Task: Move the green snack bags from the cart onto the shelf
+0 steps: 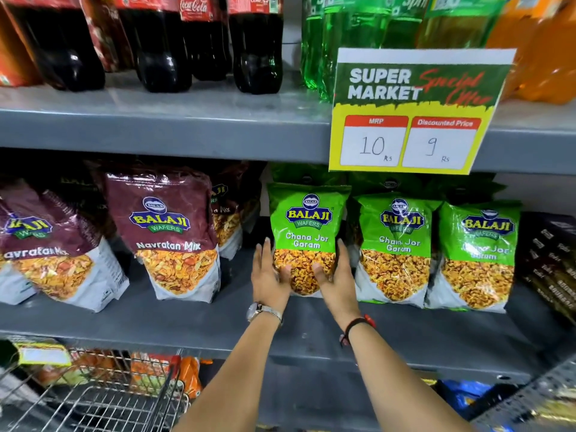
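Note:
A green snack bag (308, 226) stands upright on the grey middle shelf (187, 322), and both hands hold it at its lower sides. My left hand (268, 275) presses its left edge, with a watch on the wrist. My right hand (336, 275) cups its right edge, thumb on the front. Two more green bags (396, 244) (480, 251) stand to its right, with further green bags behind them. The wire cart (93, 397) sits at the bottom left; the part I see holds no green bags.
Maroon snack bags (168, 226) fill the shelf's left half. Dark packets (551, 260) lean at the far right. A yellow price sign (414, 113) hangs from the upper shelf, which carries cola, green and orange bottles. Orange packets lie on the shelf below, behind the cart.

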Tool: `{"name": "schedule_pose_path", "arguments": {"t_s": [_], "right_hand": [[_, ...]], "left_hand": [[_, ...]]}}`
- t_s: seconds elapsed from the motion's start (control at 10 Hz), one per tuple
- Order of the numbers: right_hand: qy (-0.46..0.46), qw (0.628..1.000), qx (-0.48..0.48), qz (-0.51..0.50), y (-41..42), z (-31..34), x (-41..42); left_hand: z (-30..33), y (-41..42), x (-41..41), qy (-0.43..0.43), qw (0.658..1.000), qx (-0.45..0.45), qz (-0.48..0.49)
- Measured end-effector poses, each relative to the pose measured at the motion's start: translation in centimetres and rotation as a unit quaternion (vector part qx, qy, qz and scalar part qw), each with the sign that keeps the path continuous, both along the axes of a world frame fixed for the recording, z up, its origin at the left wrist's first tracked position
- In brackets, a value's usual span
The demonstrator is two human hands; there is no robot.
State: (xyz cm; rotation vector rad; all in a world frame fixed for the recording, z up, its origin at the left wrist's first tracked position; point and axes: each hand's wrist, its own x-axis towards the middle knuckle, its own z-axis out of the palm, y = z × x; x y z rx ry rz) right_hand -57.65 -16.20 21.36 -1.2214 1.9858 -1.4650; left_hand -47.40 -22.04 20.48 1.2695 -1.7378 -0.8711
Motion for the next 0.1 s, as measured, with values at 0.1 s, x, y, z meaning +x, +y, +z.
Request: {"name": "schedule_pose_path", "arguments": {"t_s": [0.1], "right_hand": [[0.072,0.997,-0.017,-0.006,1.15,-0.02,0.98]], "left_hand": [[0.96,1.32,0.64,-0.032,0.994,-0.108,0.002]]}}
